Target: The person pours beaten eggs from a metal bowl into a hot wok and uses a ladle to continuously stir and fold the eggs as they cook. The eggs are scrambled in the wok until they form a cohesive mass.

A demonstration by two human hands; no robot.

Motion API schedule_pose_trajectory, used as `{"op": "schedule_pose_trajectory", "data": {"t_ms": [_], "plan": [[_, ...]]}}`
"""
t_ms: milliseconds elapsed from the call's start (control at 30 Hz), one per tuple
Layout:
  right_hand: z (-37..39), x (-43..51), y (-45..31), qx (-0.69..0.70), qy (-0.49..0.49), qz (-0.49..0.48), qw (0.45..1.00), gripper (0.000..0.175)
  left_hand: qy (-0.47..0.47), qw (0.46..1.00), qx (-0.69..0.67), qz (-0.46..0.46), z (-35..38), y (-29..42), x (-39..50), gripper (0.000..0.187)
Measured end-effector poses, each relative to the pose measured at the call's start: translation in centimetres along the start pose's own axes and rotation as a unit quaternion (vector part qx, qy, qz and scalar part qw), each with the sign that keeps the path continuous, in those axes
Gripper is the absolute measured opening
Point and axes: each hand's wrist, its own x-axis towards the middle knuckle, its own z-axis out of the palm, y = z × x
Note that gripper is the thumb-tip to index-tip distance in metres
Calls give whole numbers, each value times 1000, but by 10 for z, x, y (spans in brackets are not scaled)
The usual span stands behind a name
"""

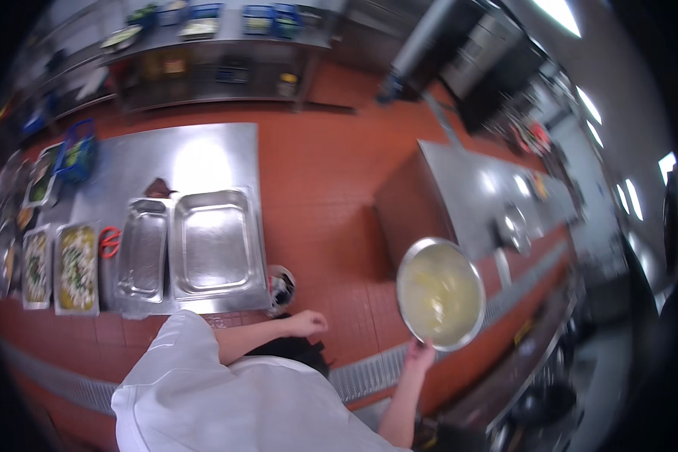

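My right hand (pixel 420 355) grips the near rim of a round metal bowl (pixel 442 294). Pale yellow, glossy liquid lies inside the bowl, which is held out to my right over the floor. Close in front of my body, my left hand (pixel 308 324) hangs with its fingers loosely curled and nothing visible in it; blur hides whether they touch. Nearest to that hand, a bin-like round container (pixel 281 287) with dark contents stands by the table corner. On the steel table sit a wide steel pan (pixel 213 243) and a narrower one (pixel 142 248), both empty.
Two pans of chopped white and green food (pixel 78 268) stand at the table's left, beside red-handled scissors (pixel 110 242). A blue basket (pixel 78 152) sits farther back. To the right is another steel counter (pixel 474 186). A drain grate (pixel 370 373) crosses the red tiled floor (pixel 322 186).
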Motion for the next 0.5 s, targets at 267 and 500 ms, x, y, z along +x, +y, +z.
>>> {"op": "schedule_pose_trajectory", "data": {"t_ms": [267, 500], "plan": [[110, 351, -51, -52, 37, -5, 998, 28, 157, 936, 25, -315, -14, -37, -68, 44], [245, 573, -25, 1, 56, 20, 998, 37, 380, 692, -315, -527, 164, -13, -28, 61]]}}
